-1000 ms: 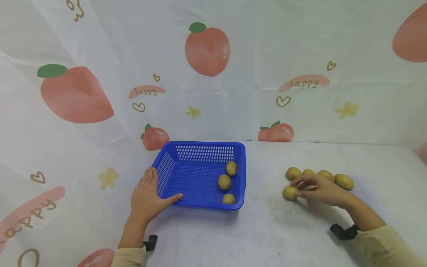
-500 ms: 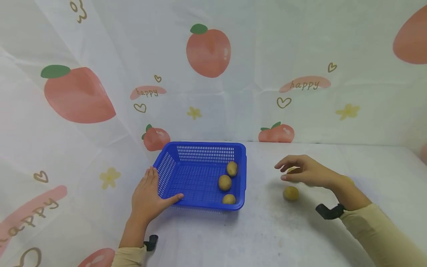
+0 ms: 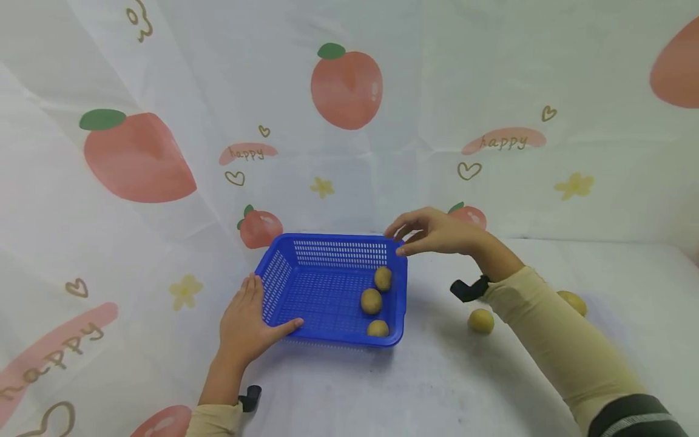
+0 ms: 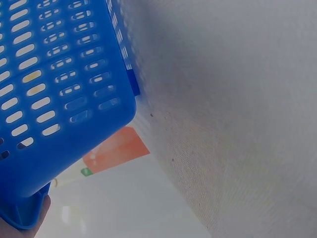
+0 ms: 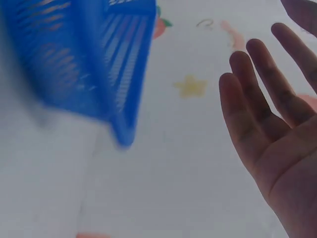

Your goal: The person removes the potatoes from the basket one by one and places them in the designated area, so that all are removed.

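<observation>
Right hand, fingers parted and holding nothing, is noted at the upper-right corner of the blue basket mid-frame, its left rim touched by the left hand, straight-fingered; potatoes inside, right, are judged firm, light, best gripped across the middle.

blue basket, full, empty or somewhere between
Somewhere between: the head view shows three potatoes in the blue basket, all toward its right side, with much of its floor bare.
</observation>
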The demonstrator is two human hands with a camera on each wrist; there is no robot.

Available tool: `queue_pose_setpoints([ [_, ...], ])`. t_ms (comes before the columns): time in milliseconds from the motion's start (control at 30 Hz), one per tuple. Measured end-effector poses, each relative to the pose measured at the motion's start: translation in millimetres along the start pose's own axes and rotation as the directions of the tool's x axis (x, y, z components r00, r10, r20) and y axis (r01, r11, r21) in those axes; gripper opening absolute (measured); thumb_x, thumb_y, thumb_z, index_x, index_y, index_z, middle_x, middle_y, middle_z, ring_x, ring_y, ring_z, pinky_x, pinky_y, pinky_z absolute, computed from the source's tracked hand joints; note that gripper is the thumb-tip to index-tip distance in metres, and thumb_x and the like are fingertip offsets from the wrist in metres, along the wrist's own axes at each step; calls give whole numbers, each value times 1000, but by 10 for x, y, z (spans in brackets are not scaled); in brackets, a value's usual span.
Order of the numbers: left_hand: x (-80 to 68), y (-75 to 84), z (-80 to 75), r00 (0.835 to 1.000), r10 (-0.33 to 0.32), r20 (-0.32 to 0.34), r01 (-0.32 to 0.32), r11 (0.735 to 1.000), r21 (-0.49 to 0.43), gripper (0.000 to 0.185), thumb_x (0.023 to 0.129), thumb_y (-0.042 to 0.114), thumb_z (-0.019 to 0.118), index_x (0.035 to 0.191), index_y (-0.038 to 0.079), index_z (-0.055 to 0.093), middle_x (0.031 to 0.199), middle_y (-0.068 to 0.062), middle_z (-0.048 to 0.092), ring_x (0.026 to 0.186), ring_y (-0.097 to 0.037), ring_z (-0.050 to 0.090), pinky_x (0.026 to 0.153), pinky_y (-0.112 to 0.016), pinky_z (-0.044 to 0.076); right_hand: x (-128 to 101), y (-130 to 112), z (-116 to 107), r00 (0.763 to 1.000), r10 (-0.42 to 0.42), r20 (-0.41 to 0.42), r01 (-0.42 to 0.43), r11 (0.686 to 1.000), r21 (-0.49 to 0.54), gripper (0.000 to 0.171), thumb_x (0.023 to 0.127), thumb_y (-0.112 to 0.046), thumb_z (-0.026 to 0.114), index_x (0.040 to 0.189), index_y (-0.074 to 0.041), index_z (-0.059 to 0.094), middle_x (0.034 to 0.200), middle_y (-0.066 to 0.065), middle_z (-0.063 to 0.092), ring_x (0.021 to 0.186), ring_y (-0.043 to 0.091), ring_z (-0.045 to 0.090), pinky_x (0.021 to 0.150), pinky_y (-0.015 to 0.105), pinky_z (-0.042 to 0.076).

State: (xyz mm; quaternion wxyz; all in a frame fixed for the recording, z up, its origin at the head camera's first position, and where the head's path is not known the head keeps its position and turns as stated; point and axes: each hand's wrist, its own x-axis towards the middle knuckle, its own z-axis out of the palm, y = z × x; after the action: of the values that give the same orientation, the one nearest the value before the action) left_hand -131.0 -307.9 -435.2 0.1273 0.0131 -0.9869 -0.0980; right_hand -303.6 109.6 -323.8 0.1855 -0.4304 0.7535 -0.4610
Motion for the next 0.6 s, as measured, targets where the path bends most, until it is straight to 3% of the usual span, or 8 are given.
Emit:
queue_pose_setpoints([
  [167,13,-3,15,1000,1,-15,-1,1000,11,141,77,90,66,164,-11,19,173,-29,22,163,-46,22,131,-60,26,469,-58,141,990,-73,121,73,997,7,42,95,-15,81,135,-9,72,142,13,69,134,38,64,110,43,57],
  [300,4,7,20,1000,-3,-10,4,1000,15,140,77,90,65,164,-11,20,173,-30,22,162,-47,22,130,-62,27,800,-8,350,971,-104,214,94,994,54,39,94,-13,82,132,-11,74,137,9,72,132,35,66,106,41,60],
  [500,-15,26,2,1000,-14,-16,14,1000,14,140,77,88,67,164,-11,20,172,-30,22,162,-48,23,129,-63,27,1226,102,615,940,-73,334,34,992,122,38,93,-8,82,130,-8,74,133,8,73,131,37,66,102,41,62],
  [600,-13,32,13,1000,-15,-19,15,1000,15,141,77,89,67,164,-12,20,172,-31,22,161,-49,24,129,-64,28,1357,200,706,906,-9,423,-37,994,100,37,93,-8,82,129,-8,75,135,12,73,134,40,64,103,38,61],
])
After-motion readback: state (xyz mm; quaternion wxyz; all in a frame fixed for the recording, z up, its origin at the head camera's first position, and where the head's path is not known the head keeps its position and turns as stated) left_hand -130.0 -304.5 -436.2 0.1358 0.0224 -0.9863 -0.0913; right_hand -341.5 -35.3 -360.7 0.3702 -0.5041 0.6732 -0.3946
